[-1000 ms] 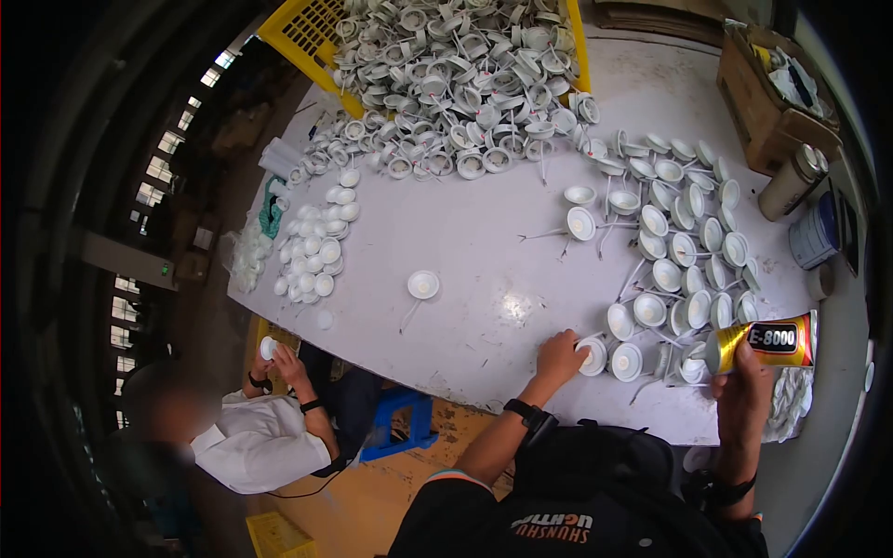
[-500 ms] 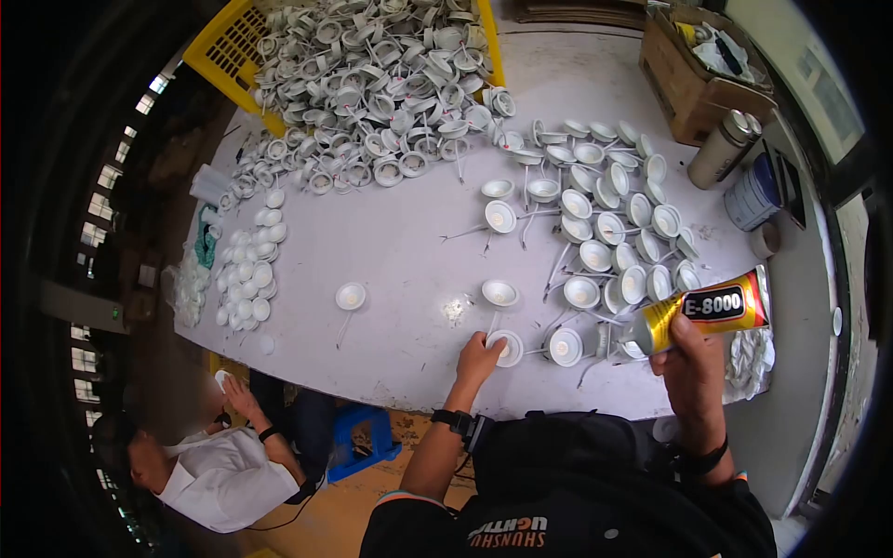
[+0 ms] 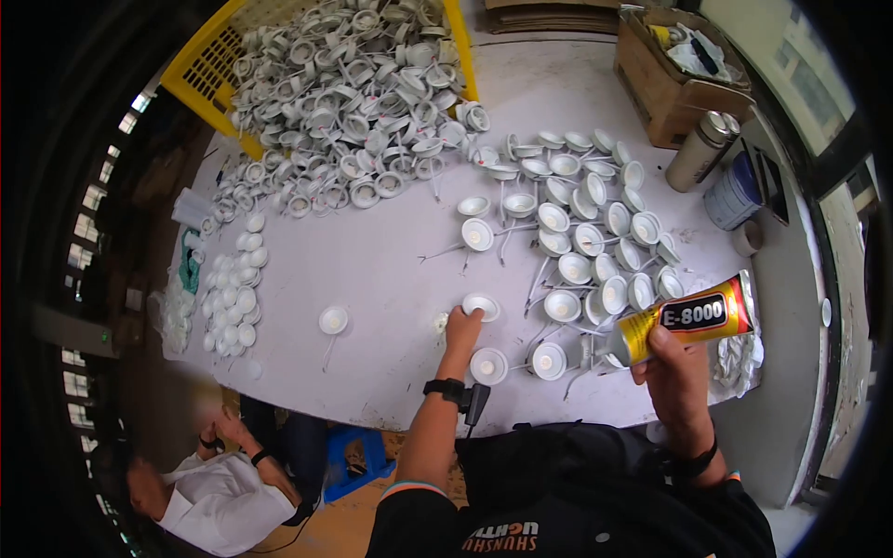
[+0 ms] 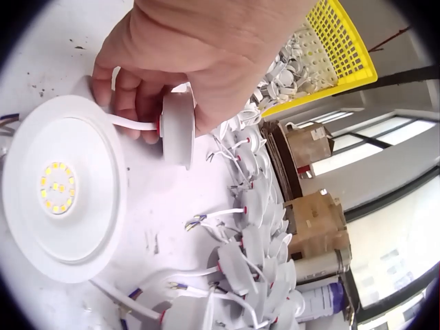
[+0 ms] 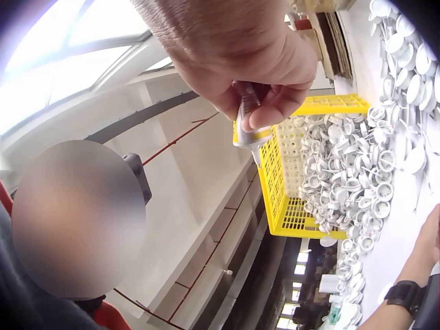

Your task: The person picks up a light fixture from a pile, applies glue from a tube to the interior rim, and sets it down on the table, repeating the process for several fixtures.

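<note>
In the head view my left hand reaches over the table and grips a white downlight by its rim. The left wrist view shows the thumb on one side of this downlight and curled fingers on the other, beside its white cable. Another downlight, face up with a ring of yellow LED chips, lies right by the hand. My right hand holds a yellow and black glue tube marked E-8000 above the table's right side. Its narrow nozzle points away from the fingers in the right wrist view.
Many downlights stand in rows on the right. A yellow crate heaped with rings is at the back. White domed covers lie left. A cardboard box and a flask stand back right. Another person sits left.
The head view has turned, so the table shifts left. A downlight now stands apart left of the rows. My left hand has gone from the front downlight to that one; the right hand keeps the tube.
</note>
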The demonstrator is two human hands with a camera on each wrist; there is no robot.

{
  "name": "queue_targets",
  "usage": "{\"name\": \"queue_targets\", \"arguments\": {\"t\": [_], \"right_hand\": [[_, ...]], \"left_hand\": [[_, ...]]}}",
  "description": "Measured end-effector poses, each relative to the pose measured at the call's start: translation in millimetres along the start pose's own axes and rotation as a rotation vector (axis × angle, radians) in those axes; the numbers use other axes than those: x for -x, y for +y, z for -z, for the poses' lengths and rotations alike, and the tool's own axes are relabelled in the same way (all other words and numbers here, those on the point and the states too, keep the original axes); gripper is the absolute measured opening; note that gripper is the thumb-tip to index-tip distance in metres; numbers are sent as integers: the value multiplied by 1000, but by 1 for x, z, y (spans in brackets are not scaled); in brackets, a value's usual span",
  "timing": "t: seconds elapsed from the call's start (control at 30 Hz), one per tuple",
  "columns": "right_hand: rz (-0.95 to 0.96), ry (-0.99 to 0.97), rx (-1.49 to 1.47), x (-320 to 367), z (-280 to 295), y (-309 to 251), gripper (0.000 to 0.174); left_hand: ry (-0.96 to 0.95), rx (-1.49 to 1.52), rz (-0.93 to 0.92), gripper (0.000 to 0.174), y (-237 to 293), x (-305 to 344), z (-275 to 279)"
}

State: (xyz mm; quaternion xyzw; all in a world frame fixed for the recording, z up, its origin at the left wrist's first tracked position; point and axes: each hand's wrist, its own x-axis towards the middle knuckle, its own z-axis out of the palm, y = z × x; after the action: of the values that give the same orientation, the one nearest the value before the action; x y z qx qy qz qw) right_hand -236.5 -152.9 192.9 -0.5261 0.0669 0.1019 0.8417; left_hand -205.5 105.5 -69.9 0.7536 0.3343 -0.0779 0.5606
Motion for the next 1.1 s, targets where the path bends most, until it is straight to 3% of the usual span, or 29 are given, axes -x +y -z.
{"name": "queue_targets", "arguments": {"t": [0.03, 0.17, 0.27, 0.33, 0.37, 0.43, 0.6, 0.67, 0.7, 0.8, 1.1], "right_hand": [[6, -1, 1, 0, 2, 0, 21], [16, 18, -7, -3, 4, -4, 21], [20, -9, 27, -6, 2, -8, 23], [23, -46, 54, -8, 0, -11, 24], [38, -87, 85, -8, -2, -12, 25], [83, -170, 112, -10, -6, -15, 25], [157, -270, 194, -12, -13, -26, 27], [256, -271, 373, -11, -16, -28, 27], [367, -323, 453, -16, -15, -27, 26], [410, -325, 582, -15, -17, -31, 23], [485, -383, 896, -15, -24, -41, 22]], "left_hand": [[-16, 182, -37, 32, 10, 8, 4], [-186, 577, 116, 27, 79, 70, 34], [-258, 739, 77, 30, 108, 115, 45], [-464, 928, -9, 40, 118, 140, 48], [-467, 933, -7, 40, 130, 152, 47], [-598, 1173, 153, 56, 152, 174, 44], [-833, 1298, 257, 56, 163, 197, 33], [-833, 1108, 266, 56, 160, 203, 26], [-1023, 1219, 170, 52, 156, 200, 25], [-918, 1228, 181, 50, 159, 207, 21], [-969, 1179, 94, 50, 166, 213, 25]]}}
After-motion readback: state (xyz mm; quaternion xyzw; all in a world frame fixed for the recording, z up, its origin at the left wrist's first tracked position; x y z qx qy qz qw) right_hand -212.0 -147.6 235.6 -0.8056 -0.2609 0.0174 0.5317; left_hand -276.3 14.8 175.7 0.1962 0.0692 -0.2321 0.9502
